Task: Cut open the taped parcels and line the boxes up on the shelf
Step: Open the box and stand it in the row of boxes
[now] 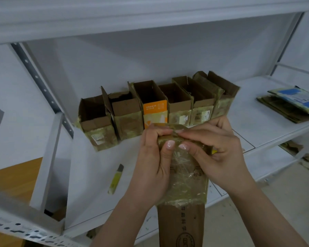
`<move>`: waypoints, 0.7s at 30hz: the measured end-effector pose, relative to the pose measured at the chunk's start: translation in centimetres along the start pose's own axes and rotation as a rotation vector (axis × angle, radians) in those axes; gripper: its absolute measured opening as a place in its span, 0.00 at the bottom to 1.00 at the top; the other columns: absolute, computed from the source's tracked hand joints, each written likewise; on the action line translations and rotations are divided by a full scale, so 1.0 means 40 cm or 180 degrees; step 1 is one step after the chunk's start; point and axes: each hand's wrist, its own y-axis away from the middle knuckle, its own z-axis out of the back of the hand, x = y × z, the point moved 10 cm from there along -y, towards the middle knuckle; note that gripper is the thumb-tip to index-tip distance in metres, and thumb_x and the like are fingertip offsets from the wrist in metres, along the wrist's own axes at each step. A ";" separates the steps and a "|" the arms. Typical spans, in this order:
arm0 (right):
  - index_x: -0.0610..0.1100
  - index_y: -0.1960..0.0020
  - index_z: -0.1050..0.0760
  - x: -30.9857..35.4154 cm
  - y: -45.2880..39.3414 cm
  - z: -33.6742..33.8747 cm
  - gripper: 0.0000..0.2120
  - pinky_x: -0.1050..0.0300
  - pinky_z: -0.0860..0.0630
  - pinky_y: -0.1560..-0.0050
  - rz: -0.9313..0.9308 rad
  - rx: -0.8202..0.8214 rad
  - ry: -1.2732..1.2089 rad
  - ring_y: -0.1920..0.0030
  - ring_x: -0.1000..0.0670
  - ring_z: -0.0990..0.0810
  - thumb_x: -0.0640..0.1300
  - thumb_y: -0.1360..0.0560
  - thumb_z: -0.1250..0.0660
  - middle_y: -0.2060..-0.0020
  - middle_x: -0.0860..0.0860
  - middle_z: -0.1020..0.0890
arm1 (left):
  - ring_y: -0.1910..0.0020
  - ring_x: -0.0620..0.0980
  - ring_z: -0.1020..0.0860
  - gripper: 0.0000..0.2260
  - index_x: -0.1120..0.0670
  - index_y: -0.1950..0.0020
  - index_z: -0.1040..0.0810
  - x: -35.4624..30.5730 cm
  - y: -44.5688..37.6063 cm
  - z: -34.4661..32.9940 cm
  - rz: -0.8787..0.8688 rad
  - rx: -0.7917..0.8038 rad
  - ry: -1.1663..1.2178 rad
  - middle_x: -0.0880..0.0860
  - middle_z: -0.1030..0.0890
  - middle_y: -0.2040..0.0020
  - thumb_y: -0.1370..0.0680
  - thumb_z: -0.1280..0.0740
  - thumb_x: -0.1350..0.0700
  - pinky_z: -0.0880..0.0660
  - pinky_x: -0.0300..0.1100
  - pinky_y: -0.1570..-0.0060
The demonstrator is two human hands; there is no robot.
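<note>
Peeling: both my hands work at the top end of the taped parcel point(185, 175), held upright over the front edge of the shelf point(89, 175).
Left grip: my left hand point(153, 161) is curled round the parcel's left side, thumb pressed on its front and fingertips hooked over the top edge.
Right grip: my right hand point(218, 148) holds the right side the same way, thumb on the front and fingers pinching the tape at the top.
Parcel: wrapped in clear tape over its upper half, bare cardboard below; the top looks partly loosened, but I cannot tell whether it is cut through.
Knife: the yellow cutter point(115, 179) lies on the shelf to the left of my hands, apart from them.
Done: six opened boxes point(155, 104) stand side by side in a row at the back of the shelf.
Left: I judge this parcel has yet to be opened and set at the row's end; a stack of flat packets point(292, 106) lies further right, and whether they belong to the job I cannot say.
</note>
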 end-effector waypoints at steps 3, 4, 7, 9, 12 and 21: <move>0.45 0.51 0.16 0.005 0.006 0.000 0.09 0.54 0.29 0.54 0.0096 -0.0132 0.0000 0.54 0.47 0.26 0.48 0.27 0.29 0.58 0.56 0.16 | 0.40 0.47 0.26 0.16 0.55 0.42 0.28 -0.006 -0.002 -0.005 -0.0040 0.0017 -0.0189 0.51 0.25 0.44 0.18 0.47 0.45 0.30 0.41 0.39; 0.45 0.52 0.16 0.007 0.006 0.004 0.08 0.56 0.30 0.55 0.0141 -0.0181 0.0039 0.55 0.47 0.26 0.47 0.27 0.30 0.59 0.57 0.16 | 0.40 0.45 0.26 0.15 0.55 0.42 0.28 -0.005 -0.005 -0.006 -0.0017 0.0035 -0.0192 0.51 0.25 0.45 0.18 0.46 0.46 0.31 0.36 0.40; 0.45 0.52 0.16 0.000 -0.004 0.022 0.07 0.61 0.32 0.52 0.0135 -0.0310 0.0088 0.55 0.49 0.26 0.46 0.27 0.30 0.59 0.58 0.17 | 0.41 0.44 0.25 0.15 0.50 0.40 0.27 0.007 -0.018 -0.008 0.0108 0.0272 -0.0053 0.49 0.24 0.44 0.19 0.46 0.44 0.30 0.34 0.43; 0.47 0.51 0.18 -0.012 -0.012 0.031 0.06 0.63 0.33 0.50 0.0031 -0.0348 0.0042 0.54 0.52 0.26 0.46 0.26 0.30 0.58 0.60 0.18 | 0.40 0.46 0.25 0.16 0.47 0.38 0.27 0.009 -0.027 -0.012 0.0119 0.0497 0.0156 0.47 0.23 0.42 0.19 0.46 0.43 0.27 0.38 0.43; 0.52 0.48 0.20 -0.033 -0.017 0.024 0.07 0.62 0.32 0.47 -0.0232 -0.0320 -0.0039 0.51 0.53 0.26 0.50 0.25 0.32 0.55 0.63 0.18 | 0.42 0.49 0.23 0.16 0.53 0.38 0.25 0.008 -0.046 -0.001 -0.0118 0.0371 0.0062 0.50 0.22 0.43 0.17 0.47 0.48 0.26 0.44 0.43; 0.47 0.31 0.27 -0.168 0.067 -0.031 0.19 0.44 0.24 0.44 -0.1321 0.0574 -0.0297 0.40 0.52 0.23 0.37 0.21 0.35 0.41 0.53 0.21 | 0.51 0.44 0.18 0.15 0.45 0.47 0.19 0.220 -0.098 0.090 0.1554 -0.0516 0.0824 0.45 0.15 0.53 0.16 0.46 0.46 0.21 0.42 0.47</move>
